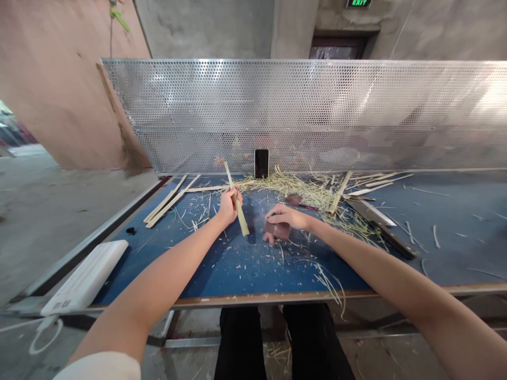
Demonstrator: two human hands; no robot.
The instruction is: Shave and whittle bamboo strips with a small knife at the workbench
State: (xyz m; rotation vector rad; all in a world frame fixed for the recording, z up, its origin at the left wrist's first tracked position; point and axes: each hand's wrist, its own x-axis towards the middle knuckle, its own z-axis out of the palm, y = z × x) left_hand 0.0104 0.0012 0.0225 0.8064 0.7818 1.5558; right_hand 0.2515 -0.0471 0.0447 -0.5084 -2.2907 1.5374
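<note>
My left grip (231, 205) closes around a flat, pale-green fibrous strip (242, 221), which slants above the blue-topped desk (233, 272), its lower end towards me. My right grip (285, 215) grasps a brown, rectangular block (280, 230), near the strip but apart from it. Beyond lie thin, yellow-green shavings (303, 186); at right rests a long, dark-handled knife-like tool (396, 240).

A concrete wall (206, 26), exit sign (359, 3) and scrap-strewn blue bench (455, 208) suggest a workshop.
</note>
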